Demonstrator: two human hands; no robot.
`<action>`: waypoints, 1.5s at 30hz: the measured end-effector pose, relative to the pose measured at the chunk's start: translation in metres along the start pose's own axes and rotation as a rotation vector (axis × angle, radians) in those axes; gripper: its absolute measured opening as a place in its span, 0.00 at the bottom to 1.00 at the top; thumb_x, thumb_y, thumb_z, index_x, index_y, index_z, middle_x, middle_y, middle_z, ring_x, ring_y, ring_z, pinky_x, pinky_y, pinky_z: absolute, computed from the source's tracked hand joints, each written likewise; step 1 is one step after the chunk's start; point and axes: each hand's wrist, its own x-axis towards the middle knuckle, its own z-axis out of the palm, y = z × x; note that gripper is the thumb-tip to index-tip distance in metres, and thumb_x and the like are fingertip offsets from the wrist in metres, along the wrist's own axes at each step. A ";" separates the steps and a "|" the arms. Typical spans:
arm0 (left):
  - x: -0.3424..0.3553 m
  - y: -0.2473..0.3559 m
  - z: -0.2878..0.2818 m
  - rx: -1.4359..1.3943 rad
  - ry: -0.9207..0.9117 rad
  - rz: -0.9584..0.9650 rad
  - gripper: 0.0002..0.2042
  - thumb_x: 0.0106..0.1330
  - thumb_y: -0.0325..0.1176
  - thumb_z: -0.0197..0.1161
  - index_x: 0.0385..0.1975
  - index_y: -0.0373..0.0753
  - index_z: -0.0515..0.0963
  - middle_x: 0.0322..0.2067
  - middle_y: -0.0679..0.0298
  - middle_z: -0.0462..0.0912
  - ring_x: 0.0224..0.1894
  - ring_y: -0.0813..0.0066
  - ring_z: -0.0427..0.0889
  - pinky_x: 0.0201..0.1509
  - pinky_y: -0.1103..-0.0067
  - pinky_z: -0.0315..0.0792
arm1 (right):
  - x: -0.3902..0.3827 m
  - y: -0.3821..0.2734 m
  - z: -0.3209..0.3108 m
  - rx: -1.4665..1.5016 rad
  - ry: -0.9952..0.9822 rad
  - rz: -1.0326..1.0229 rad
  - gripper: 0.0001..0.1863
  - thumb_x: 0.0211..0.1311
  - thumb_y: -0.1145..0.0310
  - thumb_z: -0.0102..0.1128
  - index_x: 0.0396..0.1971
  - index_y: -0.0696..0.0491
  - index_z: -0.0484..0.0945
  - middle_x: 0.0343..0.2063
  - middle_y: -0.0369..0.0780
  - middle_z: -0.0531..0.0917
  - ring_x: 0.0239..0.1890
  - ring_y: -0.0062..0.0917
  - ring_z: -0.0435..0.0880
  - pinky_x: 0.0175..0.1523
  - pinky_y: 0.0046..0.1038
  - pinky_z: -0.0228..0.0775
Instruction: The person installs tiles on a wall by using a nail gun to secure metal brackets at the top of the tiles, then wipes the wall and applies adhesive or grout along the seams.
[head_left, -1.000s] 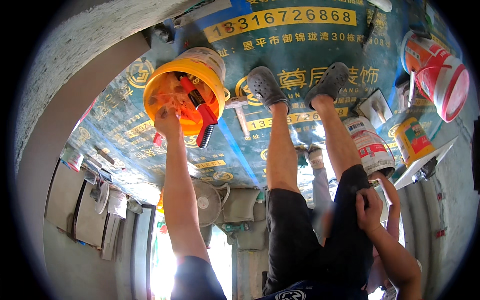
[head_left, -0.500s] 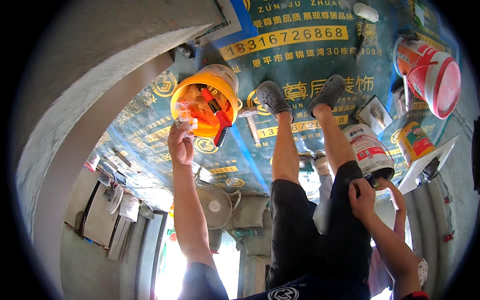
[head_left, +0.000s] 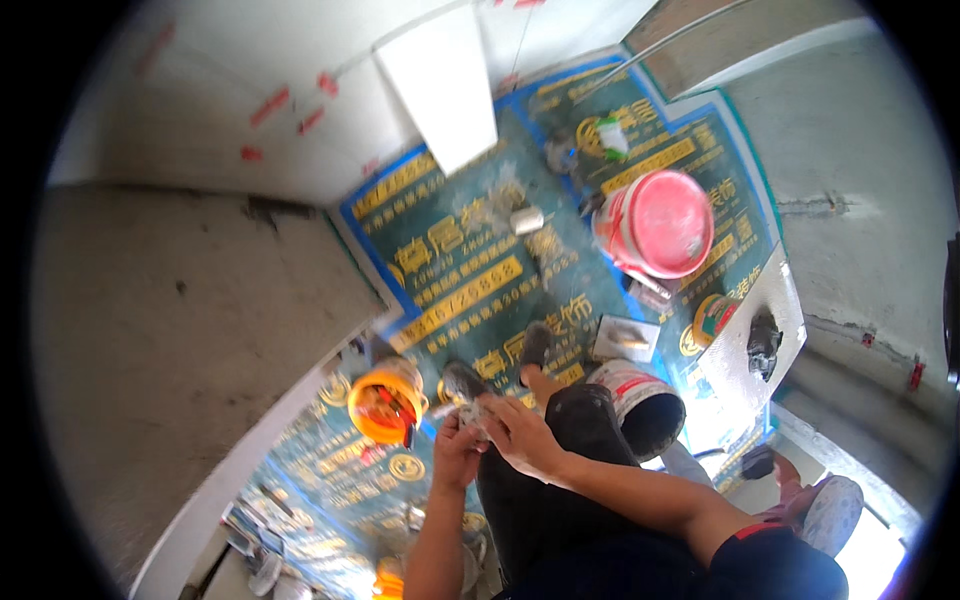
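Note:
Small translucent whitish plastic pieces (head_left: 472, 414) are held between my two hands, in front of my lap. My left hand (head_left: 459, 452) is closed, with its fingertips pinching them from the left. From the right, the bent fingers of my right hand (head_left: 524, 438) meet it at the same pieces. Their exact kind is too small and blurred to make out. Just left of my hands stands a yellow bucket (head_left: 362, 425), holding orange material and a red-and-black handled tool (head_left: 407, 424).
To the right are an open white bucket (head_left: 676, 432), a plastering trowel (head_left: 628, 338) and a red-and-white lidded bucket (head_left: 668, 222). A pale tile (head_left: 735, 325) leans beside another yellow container (head_left: 714, 316). Another person in a pale patterned hat (head_left: 832, 515) is at the lower right.
My left hand has moved from beside the yellow bucket to my lap with the plastic pieces. My right hand has left my knee and joined it. The view has turned.

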 end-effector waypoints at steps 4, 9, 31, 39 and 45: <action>-0.012 -0.006 0.073 0.050 -0.107 0.026 0.18 0.59 0.24 0.54 0.51 0.37 0.69 0.38 0.62 0.79 0.34 0.74 0.78 0.31 0.82 0.71 | -0.008 -0.032 -0.076 -0.004 0.058 -0.058 0.09 0.62 0.68 0.55 0.41 0.53 0.76 0.35 0.43 0.77 0.36 0.42 0.79 0.39 0.36 0.73; -0.018 0.001 0.174 0.075 -0.154 -0.001 0.23 0.60 0.30 0.46 0.58 0.42 0.64 0.43 0.60 0.76 0.40 0.70 0.77 0.32 0.78 0.71 | -0.002 -0.068 -0.147 -0.051 0.202 -0.076 0.08 0.63 0.69 0.53 0.39 0.54 0.73 0.33 0.43 0.78 0.34 0.43 0.80 0.35 0.39 0.74; 0.143 0.173 0.316 -0.079 -0.416 -0.270 0.14 0.65 0.38 0.44 0.37 0.37 0.75 0.32 0.58 0.80 0.35 0.67 0.80 0.45 0.73 0.75 | 0.190 -0.166 -0.250 -0.464 0.120 -0.614 0.08 0.55 0.69 0.54 0.36 0.50 0.71 0.29 0.42 0.79 0.28 0.36 0.82 0.32 0.36 0.73; 0.245 0.240 0.270 0.170 -0.157 0.003 0.16 0.68 0.42 0.40 0.32 0.38 0.72 0.29 0.62 0.76 0.28 0.69 0.75 0.33 0.72 0.73 | 0.269 -0.206 -0.244 -0.657 -0.050 -0.765 0.11 0.60 0.72 0.49 0.43 0.54 0.72 0.40 0.40 0.77 0.42 0.28 0.79 0.45 0.29 0.71; 0.217 0.263 0.377 0.167 -0.164 -0.023 0.14 0.67 0.42 0.47 0.39 0.38 0.75 0.25 0.65 0.75 0.25 0.72 0.72 0.27 0.76 0.68 | 0.361 -0.125 -0.221 -1.947 0.795 -0.962 0.11 0.63 0.70 0.46 0.41 0.58 0.71 0.40 0.40 0.75 0.47 0.28 0.75 0.50 0.25 0.66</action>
